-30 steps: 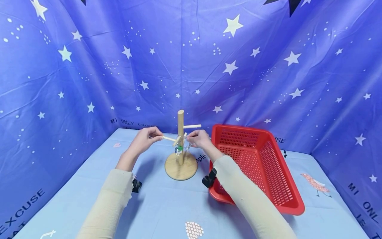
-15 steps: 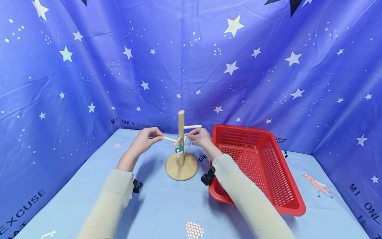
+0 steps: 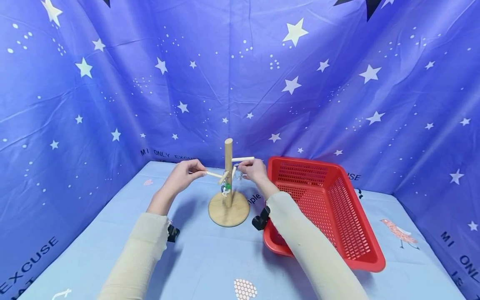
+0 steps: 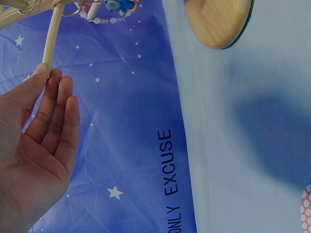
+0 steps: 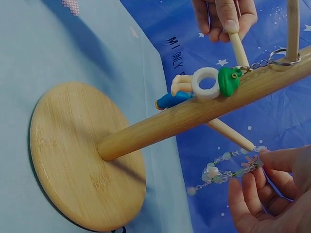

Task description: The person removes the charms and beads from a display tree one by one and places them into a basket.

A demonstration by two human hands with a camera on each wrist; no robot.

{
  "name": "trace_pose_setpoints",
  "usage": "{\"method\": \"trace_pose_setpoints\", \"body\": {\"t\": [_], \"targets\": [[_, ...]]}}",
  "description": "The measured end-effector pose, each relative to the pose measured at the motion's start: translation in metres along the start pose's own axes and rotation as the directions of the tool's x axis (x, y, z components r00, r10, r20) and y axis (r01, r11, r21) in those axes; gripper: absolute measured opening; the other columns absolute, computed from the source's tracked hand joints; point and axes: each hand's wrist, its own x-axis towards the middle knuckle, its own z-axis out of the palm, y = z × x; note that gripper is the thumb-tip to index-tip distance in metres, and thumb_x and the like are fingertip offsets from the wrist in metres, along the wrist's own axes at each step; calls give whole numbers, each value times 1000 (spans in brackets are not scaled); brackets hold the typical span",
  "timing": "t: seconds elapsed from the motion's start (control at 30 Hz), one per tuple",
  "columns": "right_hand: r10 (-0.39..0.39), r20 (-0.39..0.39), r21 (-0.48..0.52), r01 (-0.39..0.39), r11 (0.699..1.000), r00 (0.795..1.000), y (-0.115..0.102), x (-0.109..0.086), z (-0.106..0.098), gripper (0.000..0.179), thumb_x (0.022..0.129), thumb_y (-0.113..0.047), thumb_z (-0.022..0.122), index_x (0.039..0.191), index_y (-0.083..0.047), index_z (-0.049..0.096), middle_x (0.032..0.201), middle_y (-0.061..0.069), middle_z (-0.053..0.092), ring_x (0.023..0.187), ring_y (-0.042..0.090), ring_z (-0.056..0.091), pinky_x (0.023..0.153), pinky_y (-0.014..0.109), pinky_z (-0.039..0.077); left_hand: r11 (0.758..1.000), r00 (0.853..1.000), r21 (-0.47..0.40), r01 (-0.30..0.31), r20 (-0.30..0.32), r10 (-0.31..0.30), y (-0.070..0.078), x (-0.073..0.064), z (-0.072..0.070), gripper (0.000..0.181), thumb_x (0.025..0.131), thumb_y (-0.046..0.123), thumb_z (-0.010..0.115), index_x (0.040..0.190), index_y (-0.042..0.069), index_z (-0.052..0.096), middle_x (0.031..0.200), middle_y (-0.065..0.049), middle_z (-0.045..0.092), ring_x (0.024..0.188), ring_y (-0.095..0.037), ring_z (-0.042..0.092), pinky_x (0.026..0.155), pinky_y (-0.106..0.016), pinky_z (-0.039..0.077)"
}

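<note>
A wooden stand (image 3: 228,153) with a round base and several side pegs rises from the table. My left hand (image 3: 183,175) pinches the tip of its left peg (image 4: 52,39) between thumb and fingers. On the stand's other side, my right hand (image 5: 279,187) holds a bracelet of pale beads (image 5: 226,156) with a pink bow. The bracelet lies by the tip of a peg (image 5: 231,133); whether it loops round that peg I cannot tell. A keychain with a green frog-like head (image 5: 229,81) and a white ring hangs from another peg, beside a blue figure (image 4: 116,5).
A red perforated plastic basket (image 3: 326,208) stands to the right, partly under my right forearm. A light blue printed cloth (image 3: 210,258) covers the table. Behind hangs a blue curtain (image 3: 225,83) with stars.
My right hand has shifted slightly to the right, away from the post, with the bracelet in its fingers. The left hand keeps its hold on the peg tip.
</note>
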Motion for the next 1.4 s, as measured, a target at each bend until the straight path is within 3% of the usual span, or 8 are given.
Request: {"method": "trace_pose_setpoints", "body": {"t": [0.33,0.6,0.9,1.4], "targets": [[-27,-31,26,28,999,999,4,3,-7,15,95,-7,65,107,0,69,108,16,70,94,20,66,87,35,60,1000,1000,-6,0,1,0,0,1,1,7,95,16,68,96,10,70,99,-10,73,94,-24,67,85,-40,55],[-28,-53,12,29,1000,998,5,5,-18,21,95,-10,67,114,0,67,117,19,70,105,27,69,89,37,59,1000,1000,11,-6,-1,6,0,0,-1,7,95,16,68,97,10,71,99,-10,74,94,-24,67,85,-41,55],[-43,-94,44,48,998,995,6,4,-34,18,95,-9,66,110,0,69,106,14,70,88,18,66,90,40,59,1000,1000,19,-13,-1,13,-1,0,0,7,95,15,68,97,9,71,98,-10,74,94,-24,67,85,-41,55],[-36,-127,56,44,997,991,5,2,-61,18,97,-10,63,112,-1,68,109,12,66,93,22,66,91,38,58,998,998,13,-63,-16,63,-2,0,0,5,92,10,70,94,6,71,95,-13,75,90,-25,69,82,-37,55]]}}
